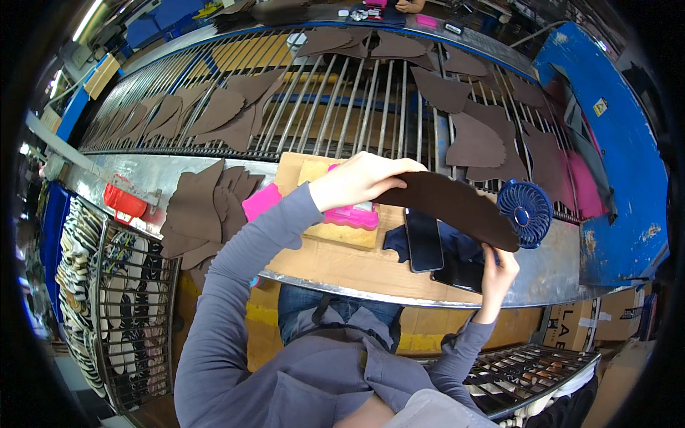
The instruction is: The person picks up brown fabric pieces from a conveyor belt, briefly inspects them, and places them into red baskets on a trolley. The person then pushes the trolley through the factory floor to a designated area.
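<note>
A dark brown sheet piece with a scalloped edge (453, 207) is held up over the table's front part, tilted, one end in each hand. My left hand (365, 182) pinches its upper left end between thumb and fingers. At the lower right end, my right hand (498, 267) grips the edge. Beneath the piece lie a black phone (424, 242), a dark blue cloth (394, 242) and a second dark phone (458, 274). Partly behind my left arm, a bright pink scalloped piece (357, 217) rests on a yellowish board (342, 235).
Overlapping brown pieces (196, 207) lie left of the board. More brown pieces (477, 140) sit on the metal roller bed (342, 107). A blue fan (524, 213) stands right of my hands, before a blue machine housing (621, 178). Racks of footwear (132, 307) flank me. A person's hand (409, 6) shows at the far side.
</note>
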Tool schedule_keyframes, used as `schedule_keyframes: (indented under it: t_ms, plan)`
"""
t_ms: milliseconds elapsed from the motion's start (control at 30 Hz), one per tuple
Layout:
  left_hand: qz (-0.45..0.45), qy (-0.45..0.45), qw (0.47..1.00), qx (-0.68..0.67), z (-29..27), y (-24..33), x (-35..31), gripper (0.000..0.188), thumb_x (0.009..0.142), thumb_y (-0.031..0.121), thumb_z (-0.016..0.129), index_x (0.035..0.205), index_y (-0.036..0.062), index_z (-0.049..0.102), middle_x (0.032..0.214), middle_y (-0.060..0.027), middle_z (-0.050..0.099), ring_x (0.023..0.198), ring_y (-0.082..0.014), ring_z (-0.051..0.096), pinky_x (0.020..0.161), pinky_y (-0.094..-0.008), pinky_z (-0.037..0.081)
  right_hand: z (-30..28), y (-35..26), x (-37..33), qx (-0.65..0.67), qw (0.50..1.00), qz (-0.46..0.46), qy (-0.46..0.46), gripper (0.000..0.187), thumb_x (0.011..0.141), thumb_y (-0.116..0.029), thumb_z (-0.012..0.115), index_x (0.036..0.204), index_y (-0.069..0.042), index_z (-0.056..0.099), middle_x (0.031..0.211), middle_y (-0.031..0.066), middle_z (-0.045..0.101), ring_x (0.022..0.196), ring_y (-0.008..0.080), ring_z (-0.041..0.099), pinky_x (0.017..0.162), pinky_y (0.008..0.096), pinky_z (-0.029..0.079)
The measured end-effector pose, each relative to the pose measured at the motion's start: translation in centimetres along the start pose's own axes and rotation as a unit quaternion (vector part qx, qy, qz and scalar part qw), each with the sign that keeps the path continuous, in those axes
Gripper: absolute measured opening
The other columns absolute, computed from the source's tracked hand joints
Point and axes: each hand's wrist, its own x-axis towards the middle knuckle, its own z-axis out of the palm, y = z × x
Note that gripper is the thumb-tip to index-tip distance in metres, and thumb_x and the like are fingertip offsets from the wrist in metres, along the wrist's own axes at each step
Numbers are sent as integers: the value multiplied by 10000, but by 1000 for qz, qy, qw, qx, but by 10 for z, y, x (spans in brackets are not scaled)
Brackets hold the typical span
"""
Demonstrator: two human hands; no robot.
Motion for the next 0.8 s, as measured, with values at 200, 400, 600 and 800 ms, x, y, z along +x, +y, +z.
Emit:
schedule_keyframes:
  t_ms: [200, 400, 600, 800]
  plan:
    - [-89, -65, 977, -184, -9, 21, 27, 638, 613, -121, 399, 1204, 104, 488, 1002, -113, 650, 982, -240, 611, 870, -308, 472, -61, -33, 41, -40, 992, -89, 82, 183, 774, 88, 520, 914, 18, 615, 863, 118, 625, 832, 228, 596, 773, 301, 449]
    - [-22, 16, 994, -110, -55, 17, 53, 408, 720, -52, 616, 1105, 72, 561, 977, -95, 655, 868, -158, 636, 755, -269, 512, -62, -87, 136, -81, 969, -219, 78, 230, 778, 87, 536, 967, -9, 625, 895, 113, 619, 826, 211, 597, 755, 285, 457]
    - [-237, 203, 866, -391, -58, -74, 68, 320, 809, 42, 613, 1101, 13, 486, 949, -83, 620, 785, -126, 632, 594, -205, 539, -42, -127, 190, -143, 936, -287, 147, 421, 757, -6, 607, 1165, -102, 562, 1163, 91, 537, 1040, 258, 515, 891, 341, 403]
    - [-312, 212, 718, -585, -11, -217, 58, 277, 832, -36, 532, 1089, 55, 486, 1044, -66, 578, 878, -150, 621, 718, -230, 558, -45, -89, 132, -120, 955, -208, 173, 287, 708, 56, 619, 978, -42, 639, 1104, 143, 562, 1028, 300, 528, 899, 385, 405]
